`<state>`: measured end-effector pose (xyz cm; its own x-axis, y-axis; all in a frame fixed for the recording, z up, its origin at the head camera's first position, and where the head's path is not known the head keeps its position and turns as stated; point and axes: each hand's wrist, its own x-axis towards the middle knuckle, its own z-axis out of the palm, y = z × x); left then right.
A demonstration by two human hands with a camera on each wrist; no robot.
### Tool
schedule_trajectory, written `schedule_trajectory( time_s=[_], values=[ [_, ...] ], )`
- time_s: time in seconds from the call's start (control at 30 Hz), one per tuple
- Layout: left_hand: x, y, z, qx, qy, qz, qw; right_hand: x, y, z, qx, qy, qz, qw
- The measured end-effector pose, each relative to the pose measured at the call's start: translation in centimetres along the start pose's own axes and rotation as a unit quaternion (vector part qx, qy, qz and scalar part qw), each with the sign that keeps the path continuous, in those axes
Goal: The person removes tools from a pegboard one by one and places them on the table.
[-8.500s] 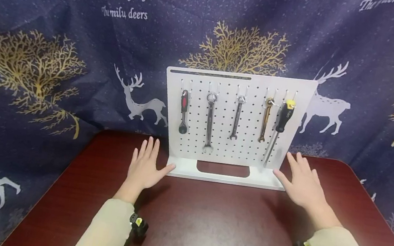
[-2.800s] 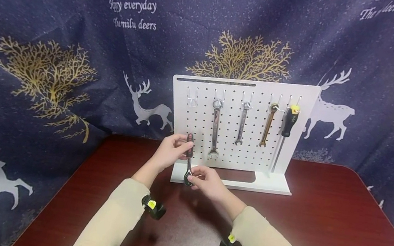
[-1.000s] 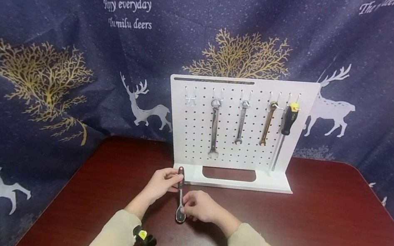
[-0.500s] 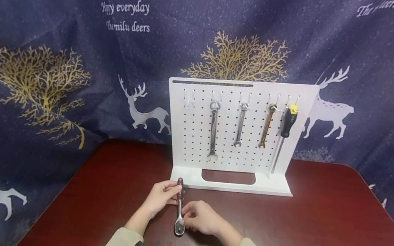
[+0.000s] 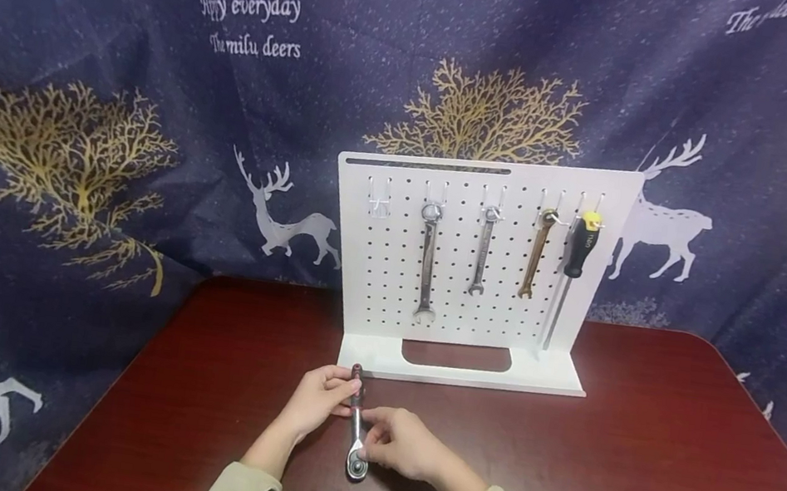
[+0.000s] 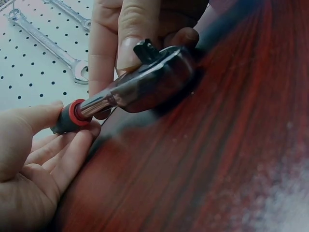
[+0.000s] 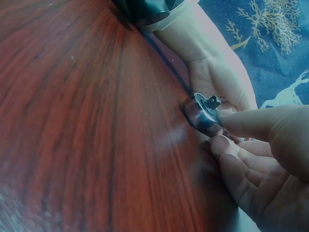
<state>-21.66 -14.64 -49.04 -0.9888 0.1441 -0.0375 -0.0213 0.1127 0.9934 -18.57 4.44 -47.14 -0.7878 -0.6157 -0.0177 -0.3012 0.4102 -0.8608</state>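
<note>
A ratchet wrench (image 5: 356, 433) with a dark red-ringed handle and chrome head is held low over the table in front of the pegboard. My left hand (image 5: 315, 402) pinches its handle between thumb and fingers. At the head end, my right hand (image 5: 403, 446) grips the ratchet with thumb and curled fingers. The square drive (image 6: 146, 51) sticks up from the head, seen also in the right wrist view, where the ratchet head (image 7: 202, 116) lies close over the wood. Most of the handle is hidden by the left fingers in the right wrist view.
The white pegboard (image 5: 448, 287) stands behind the hands on its base. On it hang a large wrench (image 5: 427, 263), a smaller wrench (image 5: 483, 250), a bronze-coloured wrench (image 5: 536, 253) and a screwdriver (image 5: 580, 251). A bare hook (image 5: 379, 206) is at its left. The dark red table (image 5: 648, 474) extends either side.
The ratchet has come off the left hook into both hands and down toward the table's front. Over the last second it moved slightly nearer, its drive side turning up into view.
</note>
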Motion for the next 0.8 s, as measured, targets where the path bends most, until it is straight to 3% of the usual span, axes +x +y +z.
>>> schedule_trajectory(
  time_s=[0.3,0.53,0.8],
  values=[
    [-0.03,-0.22,-0.04,0.008,0.008,-0.009,0.9999,-0.07,-0.24,-0.08,0.028,-0.001,-0.004,0.9996],
    [-0.08,-0.22,0.08,0.002,0.014,-0.018,0.9997,0.05,0.29,-0.22,0.131,0.012,0.023,0.9911],
    [-0.21,0.30,0.20,-0.009,0.007,-0.024,0.9997,0.20,0.66,-0.21,0.180,0.011,0.032,0.9832]
  ],
)
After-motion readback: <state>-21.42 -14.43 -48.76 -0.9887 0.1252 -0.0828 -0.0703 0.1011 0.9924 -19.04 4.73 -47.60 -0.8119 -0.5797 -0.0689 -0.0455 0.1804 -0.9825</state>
